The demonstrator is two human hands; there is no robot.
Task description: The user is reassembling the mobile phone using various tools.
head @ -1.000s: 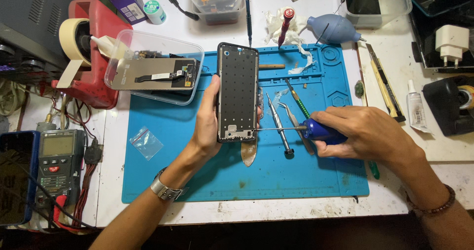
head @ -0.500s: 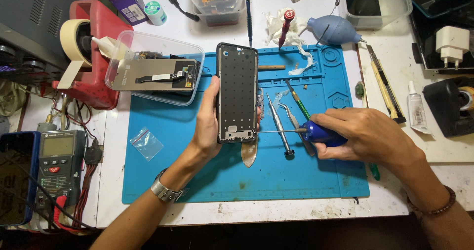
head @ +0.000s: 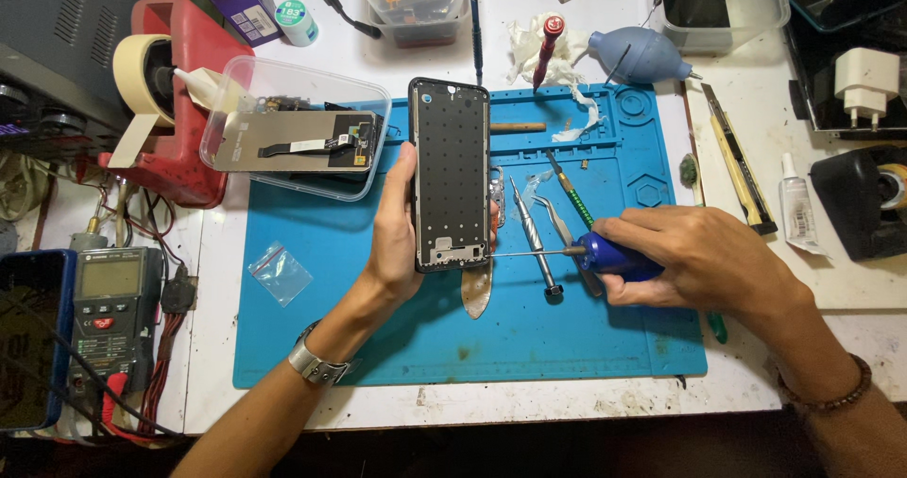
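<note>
Over the blue mat (head: 397, 336), our left hand (head: 397, 242) gripped the black phone frame (head: 451, 176) upright at centre. At three o'clock our right hand (head: 699, 261) clenched the blue-handled screwdriver (head: 614, 254), tip at the frame's lower edge. A slip there, we judged, could gouge the frame or jab our fingers.
</note>
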